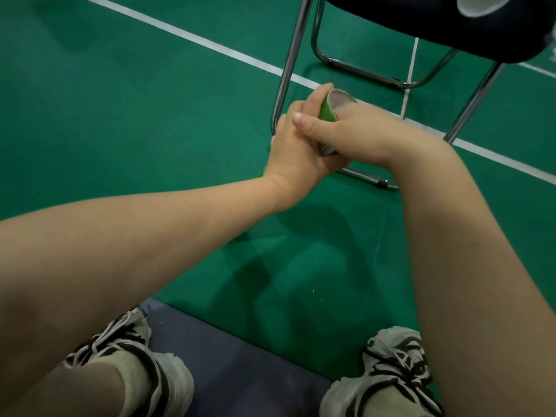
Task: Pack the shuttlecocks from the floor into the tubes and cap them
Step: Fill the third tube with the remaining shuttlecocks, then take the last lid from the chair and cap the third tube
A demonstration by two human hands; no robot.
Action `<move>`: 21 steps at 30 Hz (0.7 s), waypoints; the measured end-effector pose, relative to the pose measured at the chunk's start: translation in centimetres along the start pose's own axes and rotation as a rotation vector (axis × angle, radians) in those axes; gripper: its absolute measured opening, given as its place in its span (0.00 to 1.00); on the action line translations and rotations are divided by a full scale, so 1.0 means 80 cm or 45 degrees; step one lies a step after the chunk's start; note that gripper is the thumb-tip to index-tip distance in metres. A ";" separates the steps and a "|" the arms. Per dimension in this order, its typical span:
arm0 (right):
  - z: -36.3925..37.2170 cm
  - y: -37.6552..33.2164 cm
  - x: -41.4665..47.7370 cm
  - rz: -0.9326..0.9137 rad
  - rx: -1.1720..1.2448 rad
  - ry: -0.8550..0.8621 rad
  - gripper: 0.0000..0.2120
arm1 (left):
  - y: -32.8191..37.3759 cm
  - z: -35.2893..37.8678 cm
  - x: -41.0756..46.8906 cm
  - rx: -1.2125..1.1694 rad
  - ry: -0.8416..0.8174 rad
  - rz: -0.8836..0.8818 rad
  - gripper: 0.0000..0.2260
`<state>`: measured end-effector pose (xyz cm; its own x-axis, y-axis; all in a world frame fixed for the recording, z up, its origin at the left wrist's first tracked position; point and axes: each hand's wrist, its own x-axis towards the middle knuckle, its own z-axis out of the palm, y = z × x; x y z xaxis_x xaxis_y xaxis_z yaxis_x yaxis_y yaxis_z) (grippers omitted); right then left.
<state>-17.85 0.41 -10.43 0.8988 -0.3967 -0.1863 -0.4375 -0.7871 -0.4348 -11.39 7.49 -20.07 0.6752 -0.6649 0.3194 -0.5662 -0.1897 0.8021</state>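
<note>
- Gripping a green tube [327,111], both hands meet above the green floor [120,115], in front of a chair.
- The left hand [296,152] wraps the tube from the left, fingers closed round its body; one fingertip reaches up beside the open rim.
- The right hand [358,133] closes on the tube from the right, its thumb [304,121] laid across the left hand's fingers.
- The right hand's fingers curl over the tube's open end; whether they hold a shuttlecock cannot be told, as the fingers hide the mouth.
- The tube's open rim shows a pale inner wall, tilted up and away from the camera; a strip of printed label shows lower down between the two hands.
- Most of the tube is hidden by the hands; a sliver of green shows below the left wrist.
- The chair [451,22] has a dark seat and chrome legs [288,64] standing on the floor, just behind the hands.
- On the seat lies a second tube [478,6], its white-lined open end facing the camera, partly cut by the top edge.
- White court lines [186,34] cross the floor, one passing under the chair.
- Two sneakers [126,356], white with dark trim, stand at the bottom, the left on a grey mat [240,365], the right at its edge.
- Both forearms are bare.
</note>
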 end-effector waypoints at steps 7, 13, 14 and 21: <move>-0.008 -0.015 0.027 -0.083 -0.390 0.530 0.20 | 0.027 -0.010 0.021 -0.589 0.209 0.103 0.09; 0.001 0.017 0.047 -0.177 -0.258 0.918 0.18 | 0.019 0.018 0.076 -0.067 0.243 0.326 0.21; 0.003 0.020 0.049 -0.176 -0.260 0.909 0.19 | 0.022 0.017 0.074 -0.152 0.271 0.306 0.15; -0.007 0.031 0.080 -0.204 -0.349 0.947 0.21 | 0.024 0.021 0.106 -0.775 0.293 0.003 0.17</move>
<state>-13.22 -4.35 -12.24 0.7407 -0.4036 0.5371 -0.3823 -0.9106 -0.1570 -7.56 0.30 -16.69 0.7968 -0.4799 0.3671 -0.2445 0.2995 0.9222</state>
